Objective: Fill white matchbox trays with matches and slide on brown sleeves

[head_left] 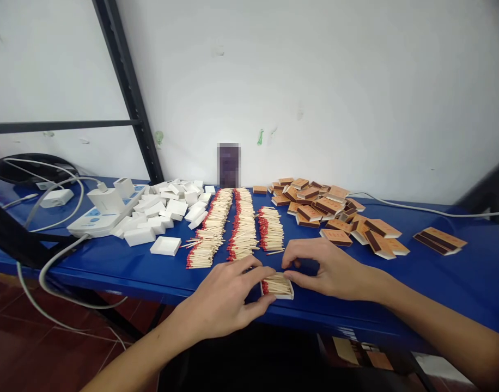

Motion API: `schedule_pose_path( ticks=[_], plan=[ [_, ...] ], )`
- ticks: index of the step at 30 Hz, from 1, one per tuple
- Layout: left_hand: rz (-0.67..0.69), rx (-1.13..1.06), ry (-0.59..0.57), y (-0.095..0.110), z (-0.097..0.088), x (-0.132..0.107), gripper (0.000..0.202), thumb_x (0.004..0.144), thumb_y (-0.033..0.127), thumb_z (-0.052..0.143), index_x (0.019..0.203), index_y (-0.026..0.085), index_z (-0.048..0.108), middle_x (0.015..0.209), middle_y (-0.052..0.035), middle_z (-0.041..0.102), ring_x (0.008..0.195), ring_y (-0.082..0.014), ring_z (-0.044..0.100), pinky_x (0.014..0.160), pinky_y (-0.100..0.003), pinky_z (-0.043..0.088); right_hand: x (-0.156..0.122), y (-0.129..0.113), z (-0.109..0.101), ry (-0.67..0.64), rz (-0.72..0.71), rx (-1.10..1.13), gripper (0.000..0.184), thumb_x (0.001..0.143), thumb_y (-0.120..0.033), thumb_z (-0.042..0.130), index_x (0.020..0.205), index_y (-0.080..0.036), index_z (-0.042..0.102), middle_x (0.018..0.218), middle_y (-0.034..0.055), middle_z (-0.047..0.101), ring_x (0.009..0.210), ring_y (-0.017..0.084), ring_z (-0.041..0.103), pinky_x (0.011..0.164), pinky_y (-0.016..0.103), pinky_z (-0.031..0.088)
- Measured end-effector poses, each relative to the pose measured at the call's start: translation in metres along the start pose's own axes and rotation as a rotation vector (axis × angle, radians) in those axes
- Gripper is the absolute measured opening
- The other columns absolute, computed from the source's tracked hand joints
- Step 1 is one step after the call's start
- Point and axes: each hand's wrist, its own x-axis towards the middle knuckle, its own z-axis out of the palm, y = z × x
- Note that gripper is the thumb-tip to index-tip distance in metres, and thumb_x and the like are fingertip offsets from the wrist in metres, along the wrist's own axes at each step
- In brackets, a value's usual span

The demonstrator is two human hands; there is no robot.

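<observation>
A white inner matchbox tray (291,296) filled with red-tipped matches (277,285) lies at the table's front edge. My left hand (229,296) grips its left end between thumb and fingers, with the fingertips over the matches. At the tray's upper right corner, my right hand (327,269) has its thumb and index finger brought close together on the edge. Its other fingers are curled under and partly hidden. Behind the tray, matches lie in two long rows (212,228) (243,226) and one shorter pile (271,230), red heads to the left.
White empty trays (163,207) are heaped at the left, one lying apart (165,246). Orange-brown matchbox sleeves (315,204) form a pile at the right, with two more (439,240) farther right. A power strip (98,218) with chargers and cables lies by the black rack post (129,87).
</observation>
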Motion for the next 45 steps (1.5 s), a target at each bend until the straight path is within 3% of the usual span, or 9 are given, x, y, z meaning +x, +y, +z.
schedule_pose_path(
  ticks=[10,19,45],
  plan=[
    [-0.002,-0.005,0.014,-0.001,0.0,0.0,0.03,0.096,0.033,0.057,0.124,0.025,0.057,0.112,-0.0041,0.066,0.098,-0.0213,0.066,0.083,-0.033,0.053,0.003,0.002,0.005,0.02,0.094,-0.058,0.012,0.096,-0.028,0.052,0.092,-0.019,0.059,0.075,0.0001,0.06,0.064,0.013,0.055,0.06,0.025,0.043],
    [0.009,0.01,0.006,-0.001,0.0,0.0,0.029,0.097,0.033,0.056,0.124,0.024,0.059,0.11,-0.0038,0.064,0.096,-0.0201,0.066,0.083,-0.032,0.053,0.005,0.017,0.011,0.016,0.073,-0.316,0.02,0.098,-0.02,0.046,0.105,-0.019,0.065,0.093,0.007,0.064,0.083,0.021,0.063,0.072,0.032,0.049],
    [0.015,0.022,0.013,-0.002,0.002,0.0,0.026,0.097,0.033,0.055,0.12,0.024,0.06,0.112,-0.0036,0.064,0.097,-0.0206,0.066,0.081,-0.033,0.054,0.005,0.015,0.012,0.023,0.077,-0.378,0.019,0.097,-0.022,0.049,0.105,-0.019,0.066,0.092,0.0063,0.064,0.082,0.021,0.061,0.071,0.032,0.046]
  ],
)
